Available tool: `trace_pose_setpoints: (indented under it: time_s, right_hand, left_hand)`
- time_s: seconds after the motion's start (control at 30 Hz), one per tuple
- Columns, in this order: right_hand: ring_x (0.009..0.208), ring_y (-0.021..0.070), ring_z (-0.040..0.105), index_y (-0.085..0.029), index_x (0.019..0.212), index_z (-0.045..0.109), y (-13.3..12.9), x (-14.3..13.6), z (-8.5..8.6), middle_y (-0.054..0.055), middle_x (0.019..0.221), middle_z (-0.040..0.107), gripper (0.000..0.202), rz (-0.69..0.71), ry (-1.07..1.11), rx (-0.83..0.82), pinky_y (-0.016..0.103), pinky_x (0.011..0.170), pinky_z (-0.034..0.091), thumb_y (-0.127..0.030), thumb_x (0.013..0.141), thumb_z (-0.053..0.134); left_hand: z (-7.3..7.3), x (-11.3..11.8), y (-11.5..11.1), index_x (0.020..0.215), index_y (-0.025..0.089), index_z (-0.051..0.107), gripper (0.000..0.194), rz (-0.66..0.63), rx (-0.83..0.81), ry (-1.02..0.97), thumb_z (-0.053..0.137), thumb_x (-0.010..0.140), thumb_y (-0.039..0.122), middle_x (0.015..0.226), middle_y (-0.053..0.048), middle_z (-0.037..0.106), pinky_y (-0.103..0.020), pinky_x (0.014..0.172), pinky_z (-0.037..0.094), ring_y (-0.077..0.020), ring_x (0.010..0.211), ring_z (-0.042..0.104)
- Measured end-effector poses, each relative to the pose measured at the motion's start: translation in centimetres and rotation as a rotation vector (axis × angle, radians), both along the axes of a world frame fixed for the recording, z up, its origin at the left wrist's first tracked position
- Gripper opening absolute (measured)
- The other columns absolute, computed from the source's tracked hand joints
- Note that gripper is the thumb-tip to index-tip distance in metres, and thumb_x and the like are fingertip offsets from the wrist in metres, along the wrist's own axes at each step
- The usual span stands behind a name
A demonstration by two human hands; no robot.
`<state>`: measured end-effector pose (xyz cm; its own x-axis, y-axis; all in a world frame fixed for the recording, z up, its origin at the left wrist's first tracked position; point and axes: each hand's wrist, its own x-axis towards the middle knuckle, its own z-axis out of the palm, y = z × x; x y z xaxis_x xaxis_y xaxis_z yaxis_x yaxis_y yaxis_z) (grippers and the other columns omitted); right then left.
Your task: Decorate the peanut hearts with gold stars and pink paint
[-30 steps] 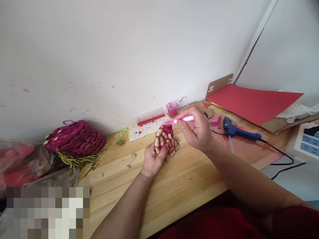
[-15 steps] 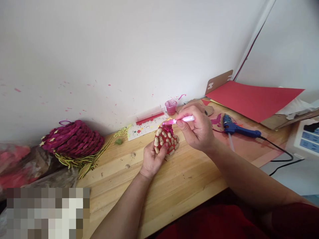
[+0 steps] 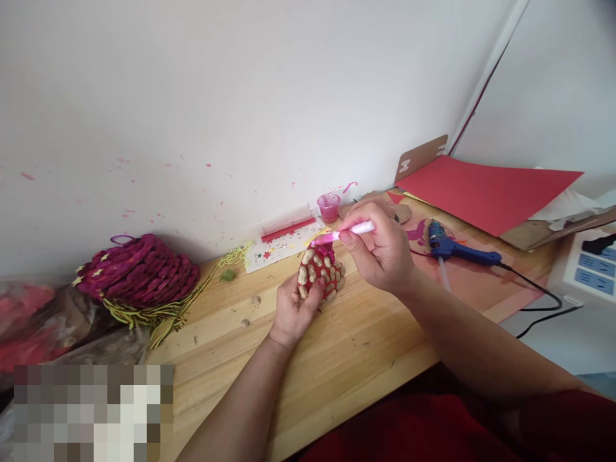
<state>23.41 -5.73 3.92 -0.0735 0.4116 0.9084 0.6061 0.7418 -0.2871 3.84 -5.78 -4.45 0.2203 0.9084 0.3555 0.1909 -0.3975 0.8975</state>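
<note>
Near the middle of the table, my left hand [image 3: 294,307] grips a red piece covered with peanuts [image 3: 321,273], its thumb pressed on the front. The upper part of this piece is coated magenta, while the lower peanuts are bare and tan. My right hand [image 3: 380,247] pinches a white brush [image 3: 356,230] with a pink-stained end, whose tip meets the top edge of the piece. Behind them, against the wall, stands a clear cup of pink paint [image 3: 328,206].
Stacked magenta peanut pieces [image 3: 144,269] with yellow-green yarn lie at the left. A sheet with small stars [image 3: 276,249] is by the wall. On the right are a blue glue gun [image 3: 464,251], red card [image 3: 491,192] and a power strip [image 3: 591,266].
The brush tip has shifted slightly down and left at the piece's top edge. The whole view has moved a little; both hands keep their holds.
</note>
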Motion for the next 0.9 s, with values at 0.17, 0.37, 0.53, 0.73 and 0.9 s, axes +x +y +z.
trace_pose_setpoints:
  time_s: [0.17,0.37,0.53,0.73,0.9]
  right_hand:
    - [0.081,0.0216,0.065,-0.026,0.095,0.06,1.0,1.1,-0.5,0.003,0.085,0.07,0.005,-0.039,0.127,-0.068,0.04,0.075,0.048,-0.029,0.098,0.06]
    - [0.085,0.0226,0.068,-0.026,0.094,0.062,4.4,2.6,1.3,0.003,0.09,0.074,0.015,-0.215,0.2,-0.296,0.037,0.077,0.048,-0.04,0.098,0.059]
    - [0.09,0.0234,0.067,-0.025,0.099,0.068,10.3,3.7,2.6,0.003,0.095,0.078,0.016,-0.479,-0.036,-0.579,0.037,0.087,0.045,-0.037,0.096,0.057]
    - [0.116,0.0338,0.057,-0.024,0.089,0.075,15.8,3.1,1.3,0.01,0.106,0.077,0.023,-0.613,-0.171,-0.828,0.044,0.092,0.041,-0.046,0.09,0.067]
    - [0.121,0.0382,0.052,-0.021,0.08,0.079,17.3,2.4,0.5,0.016,0.109,0.074,0.027,-0.609,-0.248,-0.974,0.045,0.09,0.043,-0.048,0.079,0.079]
  left_hand:
    - [-0.6,0.0,0.2,0.084,0.015,0.073,0.027,0.013,-0.09,-0.074,0.072,0.087,0.041,0.078,-0.004,0.074,-0.027,0.072,0.053,-0.0163,0.07,0.063]
    - [-1.7,0.0,1.0,0.095,0.013,0.077,0.038,0.101,-0.185,-0.241,0.077,0.083,0.049,0.093,-0.01,0.081,-0.034,0.083,0.06,-0.0231,0.083,0.074]
    - [-1.0,0.3,1.1,0.099,0.012,0.079,0.043,0.16,-0.19,-0.288,0.08,0.079,0.05,0.1,-0.013,0.083,-0.038,0.089,0.061,-0.0265,0.09,0.077]
    - [-0.3,0.5,1.0,0.098,0.013,0.079,0.044,0.197,-0.193,-0.267,0.081,0.076,0.05,0.099,-0.012,0.083,-0.038,0.088,0.062,-0.027,0.09,0.078]
    - [-0.1,0.6,1.1,0.094,0.013,0.079,0.042,0.212,-0.179,-0.263,0.081,0.076,0.051,0.097,-0.012,0.083,-0.037,0.085,0.063,-0.0269,0.089,0.078]
